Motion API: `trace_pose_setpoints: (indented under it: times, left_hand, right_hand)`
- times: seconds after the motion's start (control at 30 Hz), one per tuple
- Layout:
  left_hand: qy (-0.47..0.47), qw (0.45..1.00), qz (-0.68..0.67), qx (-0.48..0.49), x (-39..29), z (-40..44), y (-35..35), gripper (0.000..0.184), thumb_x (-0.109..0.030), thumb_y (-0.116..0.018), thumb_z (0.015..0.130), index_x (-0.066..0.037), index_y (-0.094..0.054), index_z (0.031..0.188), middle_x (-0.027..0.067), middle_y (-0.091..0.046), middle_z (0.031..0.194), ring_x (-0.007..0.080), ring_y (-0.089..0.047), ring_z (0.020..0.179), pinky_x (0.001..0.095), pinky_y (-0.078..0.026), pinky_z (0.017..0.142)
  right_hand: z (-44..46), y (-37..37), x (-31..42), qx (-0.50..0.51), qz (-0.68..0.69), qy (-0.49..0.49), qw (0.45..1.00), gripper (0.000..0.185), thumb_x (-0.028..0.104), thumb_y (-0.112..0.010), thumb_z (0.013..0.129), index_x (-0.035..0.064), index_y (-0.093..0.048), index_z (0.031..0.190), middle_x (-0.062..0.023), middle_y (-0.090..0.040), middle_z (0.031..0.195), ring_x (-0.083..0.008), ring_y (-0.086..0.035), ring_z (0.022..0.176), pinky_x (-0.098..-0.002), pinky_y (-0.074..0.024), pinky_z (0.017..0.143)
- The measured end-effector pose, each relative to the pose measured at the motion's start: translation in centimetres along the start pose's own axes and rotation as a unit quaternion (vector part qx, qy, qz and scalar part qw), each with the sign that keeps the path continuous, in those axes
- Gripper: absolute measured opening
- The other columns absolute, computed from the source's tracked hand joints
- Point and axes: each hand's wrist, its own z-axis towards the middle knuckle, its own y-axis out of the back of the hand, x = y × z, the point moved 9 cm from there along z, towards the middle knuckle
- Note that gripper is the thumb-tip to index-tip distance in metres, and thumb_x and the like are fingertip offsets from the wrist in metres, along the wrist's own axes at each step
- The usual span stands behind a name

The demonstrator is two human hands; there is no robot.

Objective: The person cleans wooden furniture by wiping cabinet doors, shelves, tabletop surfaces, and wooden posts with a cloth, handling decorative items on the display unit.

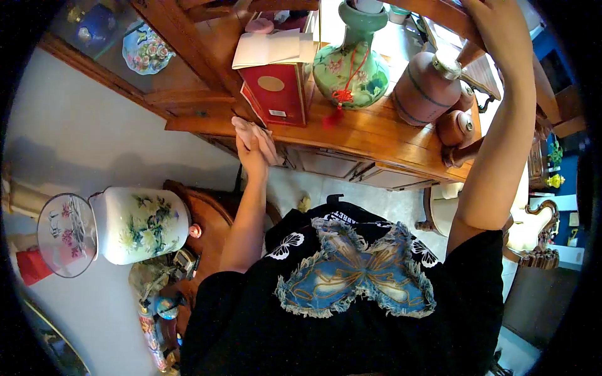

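Observation:
My left hand (pixel 252 156) is closed on a folded pale pink cloth (pixel 258 139), at the front edge of the wooden cabinet top (pixel 357 133). Just behind the cloth stands a red box (pixel 274 94) with papers (pixel 276 49) lying on it. My right hand (pixel 495 25) is raised to the upper right, against a wooden rail (pixel 448 19) of the cabinet; its fingers are mostly cut off by the frame's edge. Between my arms, a green floral vase (pixel 351 69) with a red tassel and a brown lidded jar (pixel 426 88) stand on the cabinet top.
Small brown canisters (pixel 456 127) sit beside the jar near the cabinet's right end. A floral lamp (pixel 144 225) stands left on a round wooden table (pixel 210 216). A decorated plate (pixel 147 50) shows behind glass. Pale armchairs (pixel 523 232) are at the right.

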Motion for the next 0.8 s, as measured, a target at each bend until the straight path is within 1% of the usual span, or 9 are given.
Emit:
trace_pose_setpoints:
  times: [0.2, 0.27, 0.33, 0.37, 0.43, 0.6, 0.67, 0.73, 0.8]
  left_hand:
    - [0.018, 1.0, 0.001, 0.005, -2.1, -1.9, -0.6, 0.047, -0.009, -0.054, 0.105, -0.005, -0.042, 0.15, 0.0115, -0.059, 0.135, 0.0221, -0.061, 0.117, 0.0364, -0.052, 0.099]
    - [-0.062, 0.989, 0.119, 0.062, -6.1, -4.5, -3.1, 0.046, -0.012, -0.053, 0.107, -0.003, -0.042, 0.15, 0.0107, -0.06, 0.131, 0.0193, -0.061, 0.114, 0.0324, -0.052, 0.094]
    - [-0.055, 0.982, 0.171, 0.065, -5.0, -5.2, -2.6, 0.052, -0.013, -0.054, 0.105, -0.001, -0.041, 0.154, 0.0142, -0.056, 0.145, 0.0236, -0.058, 0.126, 0.0356, -0.044, 0.108]
    - [-0.088, 0.957, 0.245, 0.13, -4.9, -5.9, -4.0, 0.047, -0.016, -0.054, 0.106, -0.001, -0.045, 0.15, 0.0098, -0.06, 0.129, 0.0175, -0.06, 0.105, 0.0306, -0.048, 0.091]
    - [-0.061, 0.94, 0.276, 0.192, -4.3, -7.5, -7.3, 0.046, -0.016, -0.057, 0.104, 0.001, -0.05, 0.146, 0.0141, -0.06, 0.138, 0.0226, -0.06, 0.119, 0.0353, -0.045, 0.102]
    - [-0.021, 0.883, 0.309, 0.354, -2.9, -11.5, -17.9, 0.046, -0.019, -0.058, 0.102, -0.001, -0.054, 0.145, 0.0195, -0.061, 0.14, 0.028, -0.061, 0.125, 0.0378, -0.046, 0.105]
    - [-0.03, 0.873, 0.295, 0.387, -2.3, -12.6, -22.0, 0.046, -0.019, -0.058, 0.102, -0.002, -0.054, 0.144, 0.0206, -0.061, 0.14, 0.0298, -0.062, 0.124, 0.038, -0.047, 0.104]
    - [-0.201, 0.855, 0.294, 0.378, -4.2, -12.8, -25.2, 0.044, -0.022, -0.059, 0.104, -0.001, -0.055, 0.143, 0.0174, -0.065, 0.133, 0.0295, -0.063, 0.121, 0.0385, -0.047, 0.105]
    - [-0.164, 0.832, 0.283, 0.447, -3.3, -13.7, -28.4, 0.056, -0.028, -0.062, 0.101, -0.004, -0.048, 0.15, 0.0224, -0.057, 0.143, 0.0371, -0.055, 0.133, 0.0453, -0.042, 0.112]
  right_hand:
    - [0.3, 0.1, -1.2, 0.026, -0.013, -0.061, 0.998, 0.029, 0.027, -0.062, 0.095, 0.0011, -0.076, 0.095, -0.0149, -0.069, 0.075, -0.0246, -0.064, 0.066, -0.0369, -0.0498, 0.066]
    - [0.5, 0.3, -1.7, 0.029, -0.026, -0.08, 0.996, 0.029, 0.028, -0.062, 0.094, 0.0031, -0.077, 0.098, -0.0168, -0.071, 0.079, -0.0289, -0.067, 0.071, -0.0394, -0.0519, 0.07]
    - [0.6, 0.3, -1.5, 0.016, -0.039, -0.056, 0.998, 0.029, 0.028, -0.062, 0.094, 0.0038, -0.078, 0.101, -0.0175, -0.073, 0.082, -0.0306, -0.069, 0.075, -0.0408, -0.0535, 0.073]
    - [0.7, 0.0, -1.9, 0.018, -0.03, -0.051, 0.998, 0.029, 0.027, -0.063, 0.094, 0.0033, -0.077, 0.102, -0.0169, -0.073, 0.083, -0.0303, -0.069, 0.075, -0.0406, -0.0535, 0.073]
    - [0.6, 0.4, -2.7, 0.01, 0.002, -0.038, 0.999, 0.029, 0.026, -0.063, 0.094, 0.0025, -0.076, 0.104, -0.0157, -0.073, 0.083, -0.0296, -0.068, 0.075, -0.0403, -0.0536, 0.072]
    - [-5.9, 5.3, -5.0, -0.112, 0.21, 0.075, 0.968, 0.019, 0.01, -0.062, 0.096, 0.0019, -0.074, 0.11, -0.0046, -0.07, 0.089, -0.0105, -0.06, 0.073, -0.0242, -0.0455, 0.064]
    - [-10.1, 4.6, -7.3, -0.099, 0.22, 0.013, 0.97, 0.015, 0.007, -0.063, 0.098, 0.0022, -0.073, 0.108, -0.0035, -0.07, 0.095, -0.0077, -0.06, 0.079, -0.0219, -0.0449, 0.069]
    - [-13.8, 1.8, -8.5, -0.041, 0.251, -0.066, 0.965, 0.01, 0.001, -0.065, 0.097, 0.0017, -0.073, 0.102, -0.0026, -0.07, 0.097, -0.0072, -0.06, 0.085, -0.0223, -0.0454, 0.075]
    - [-19.5, -1.8, -12.4, 0.005, 0.298, -0.223, 0.928, 0.012, 0.004, -0.064, 0.098, 0.0035, -0.074, 0.104, -0.0002, -0.068, 0.099, -0.0065, -0.057, 0.084, -0.0221, -0.0434, 0.072]
